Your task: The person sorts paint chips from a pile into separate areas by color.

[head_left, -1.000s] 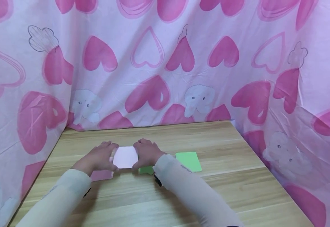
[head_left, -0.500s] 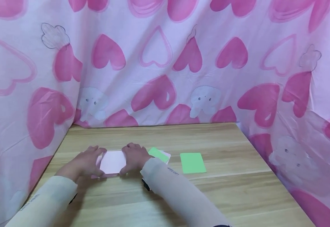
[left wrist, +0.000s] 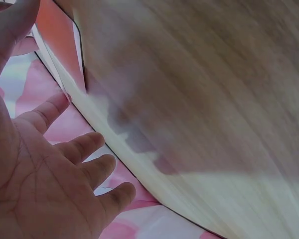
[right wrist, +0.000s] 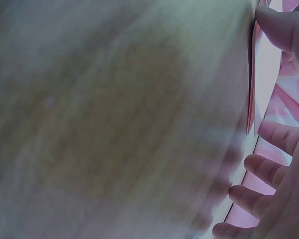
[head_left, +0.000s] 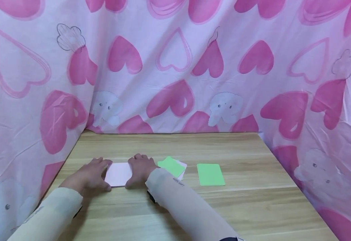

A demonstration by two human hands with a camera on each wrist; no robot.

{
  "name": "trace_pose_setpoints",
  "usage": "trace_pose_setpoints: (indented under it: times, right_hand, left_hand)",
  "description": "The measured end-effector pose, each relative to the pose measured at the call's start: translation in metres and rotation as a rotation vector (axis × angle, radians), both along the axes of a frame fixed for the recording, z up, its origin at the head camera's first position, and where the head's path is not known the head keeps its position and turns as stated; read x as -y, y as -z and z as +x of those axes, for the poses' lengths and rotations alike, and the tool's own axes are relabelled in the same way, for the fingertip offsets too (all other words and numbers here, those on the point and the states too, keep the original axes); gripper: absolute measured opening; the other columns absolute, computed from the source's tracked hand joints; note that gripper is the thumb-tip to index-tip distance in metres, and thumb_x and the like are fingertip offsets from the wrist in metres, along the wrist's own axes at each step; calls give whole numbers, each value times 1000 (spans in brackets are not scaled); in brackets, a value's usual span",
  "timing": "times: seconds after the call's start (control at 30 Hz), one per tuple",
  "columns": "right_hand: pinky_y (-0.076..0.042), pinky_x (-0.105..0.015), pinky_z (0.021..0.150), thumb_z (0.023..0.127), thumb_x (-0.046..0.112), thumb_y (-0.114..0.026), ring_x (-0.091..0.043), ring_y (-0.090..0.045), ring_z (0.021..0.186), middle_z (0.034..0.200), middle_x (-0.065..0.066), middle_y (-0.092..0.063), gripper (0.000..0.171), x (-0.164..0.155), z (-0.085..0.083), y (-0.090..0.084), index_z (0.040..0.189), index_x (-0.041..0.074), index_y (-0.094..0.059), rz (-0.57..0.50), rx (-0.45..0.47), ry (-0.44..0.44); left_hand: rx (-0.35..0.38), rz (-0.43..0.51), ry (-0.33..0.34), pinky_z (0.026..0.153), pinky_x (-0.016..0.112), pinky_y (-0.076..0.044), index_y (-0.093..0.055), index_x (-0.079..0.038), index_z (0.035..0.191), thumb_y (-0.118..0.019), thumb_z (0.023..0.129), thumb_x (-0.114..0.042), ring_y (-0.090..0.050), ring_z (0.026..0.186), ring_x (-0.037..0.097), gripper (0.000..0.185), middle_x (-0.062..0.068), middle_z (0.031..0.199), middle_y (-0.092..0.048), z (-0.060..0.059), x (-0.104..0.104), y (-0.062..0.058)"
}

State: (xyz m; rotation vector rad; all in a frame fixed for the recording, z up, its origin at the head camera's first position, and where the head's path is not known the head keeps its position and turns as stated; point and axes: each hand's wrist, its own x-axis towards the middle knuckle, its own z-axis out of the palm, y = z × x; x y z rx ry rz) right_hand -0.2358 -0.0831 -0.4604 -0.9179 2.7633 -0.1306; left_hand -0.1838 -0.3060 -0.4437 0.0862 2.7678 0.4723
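Currently, my feed centres on a pale card point(head_left: 119, 174), roughly square, framed by 2 bare hands over a wooden table point(head_left: 254, 214). Left of the card, the left hand point(head_left: 91, 174) pinches it, thumb at the near corner and forefinger at the far 1. Right of the card, the right hand point(head_left: 140, 169) mirrors that grip. The other fingers of both hands spread away from it. In the wrist views a red strip point(left wrist: 65, 40) shows along the card; I cannot tell whether it is another sheet or the underside, nor whether the card lies flat or slightly raised.

To the card's right, past the right hand, a green card point(head_left: 170, 164) lies askew over a whitish sheet point(head_left: 182, 170). Farther right of the card, well apart, lies a lone green square point(head_left: 210, 174).

I judge the step to be lining up the card. I would press all 4 corners lightly and equally, since it could bow, and lower both thumbs level.
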Motion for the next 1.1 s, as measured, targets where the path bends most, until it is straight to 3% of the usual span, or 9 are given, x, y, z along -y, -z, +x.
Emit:
trace_pose_setpoints:
  times: [0.27,0.5,0.6,0.77,1.1]
  right_hand:
    - [-48,-42,104,69,66,-86,-16,-50,122,128,9,-55,80,2,-3,1,135,31,-57,1,1,16]
    - [-45,-47,115,69,65,-86,-18,-47,138,146,8,-52,98,-4,-3,-1,153,29,-48,-53,26,19]
    - [-43,-49,118,71,66,-86,-20,-45,145,153,7,-49,102,-12,-7,0,156,29,-45,-72,27,27]
    - [-44,-48,119,74,66,-84,-21,-41,150,161,4,-45,102,-38,-14,-5,159,27,-44,-74,15,57]
    - [-43,-51,119,76,63,-85,-26,-43,149,160,-3,-46,101,-114,-21,-7,157,18,-47,-103,23,141]
  left_hand:
    - [16,10,-14,117,83,-15,-43,-9,159,-99,65,-43,-11,153,63,115,38,166,-24,-4,-3,3]
    - [-16,-4,24,117,82,-19,-37,-7,162,-96,68,-51,-16,152,63,119,37,165,-27,-4,-9,4]
    - [-69,-6,68,116,81,-24,-38,-3,161,-91,72,-55,-21,151,63,115,38,163,-32,-3,-15,5]
    - [-156,13,132,115,80,-27,-41,0,158,-88,75,-54,-27,149,63,109,38,160,-36,-5,-32,4]
    - [-160,128,194,121,75,-23,-40,-4,159,-89,77,-45,-24,153,58,104,35,164,-32,-16,-69,6]
